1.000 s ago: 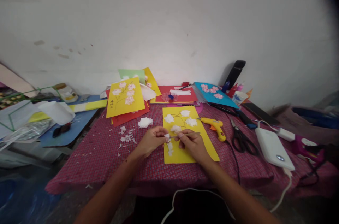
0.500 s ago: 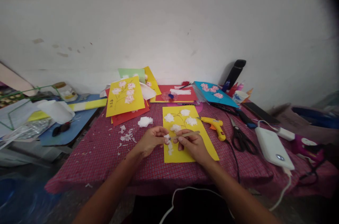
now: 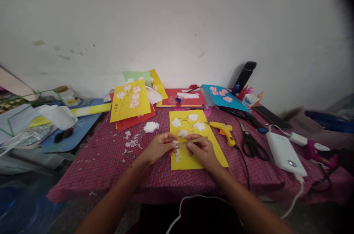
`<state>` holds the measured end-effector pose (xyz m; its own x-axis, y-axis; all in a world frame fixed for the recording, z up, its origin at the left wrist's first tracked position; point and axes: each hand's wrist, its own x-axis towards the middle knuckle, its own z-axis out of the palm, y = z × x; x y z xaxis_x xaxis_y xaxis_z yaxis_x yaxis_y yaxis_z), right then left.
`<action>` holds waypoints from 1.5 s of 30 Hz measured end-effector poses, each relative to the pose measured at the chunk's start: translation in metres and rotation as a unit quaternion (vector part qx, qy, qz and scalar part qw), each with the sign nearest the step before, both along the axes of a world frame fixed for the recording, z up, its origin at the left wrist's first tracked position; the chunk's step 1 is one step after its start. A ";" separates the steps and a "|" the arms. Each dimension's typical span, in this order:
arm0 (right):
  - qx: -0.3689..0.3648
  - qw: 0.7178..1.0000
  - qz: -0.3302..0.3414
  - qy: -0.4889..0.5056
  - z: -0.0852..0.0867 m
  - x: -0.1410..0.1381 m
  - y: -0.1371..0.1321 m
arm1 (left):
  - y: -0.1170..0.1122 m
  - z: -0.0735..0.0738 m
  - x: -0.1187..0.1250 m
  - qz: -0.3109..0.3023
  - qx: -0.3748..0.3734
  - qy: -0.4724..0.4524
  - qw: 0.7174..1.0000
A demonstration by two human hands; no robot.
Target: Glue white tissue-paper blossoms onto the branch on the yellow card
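A yellow sheet of card [image 3: 211,149] lies in front of me, bearing white paper flowers [image 3: 199,126] on drawn branches. Over its left edge, my left hand [image 3: 162,148] pinches a small piece of white tissue paper [image 3: 175,144] between thumb and fingers. My right hand [image 3: 200,151] is closed around a thin, flat, pale stick [image 3: 197,139], its tip at the tissue paper. Below the fingers, more white paper bits [image 3: 177,155] sit on the card. Just right of the card is a yellow glue gun [image 3: 228,133], its nozzle toward the card.
White paper scraps [image 3: 134,142] and a tissue pile [image 3: 151,127] lie on the checked cloth at left. Black scissors [image 3: 253,146] and a white power bank [image 3: 286,154] with cables are at right. Finished cards [image 3: 129,101] and a blue card [image 3: 225,97] stand behind.
The stick's tip and the tissue paper have come slightly closer together between my fingers. Both hands keep nearly the same place, and the view has shifted very slightly.
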<state>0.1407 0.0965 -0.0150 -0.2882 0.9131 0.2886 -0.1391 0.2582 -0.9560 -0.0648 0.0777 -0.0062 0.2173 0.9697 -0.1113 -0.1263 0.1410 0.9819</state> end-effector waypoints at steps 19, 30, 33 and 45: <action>-0.022 0.998 -0.064 0.013 0.004 -0.003 0.002 | -0.001 0.000 0.001 -0.034 0.011 0.002 0.999; -0.042 0.997 -0.012 0.070 0.001 0.001 0.003 | -0.003 0.004 -0.002 -0.040 -0.003 -0.007 0.999; -0.041 0.996 -0.015 0.076 0.002 0.000 0.004 | -0.003 0.006 -0.001 -0.039 -0.004 -0.008 0.999; -0.034 0.995 -0.041 0.085 -0.002 0.002 0.004 | -0.003 0.003 -0.004 -0.031 -0.017 0.002 0.999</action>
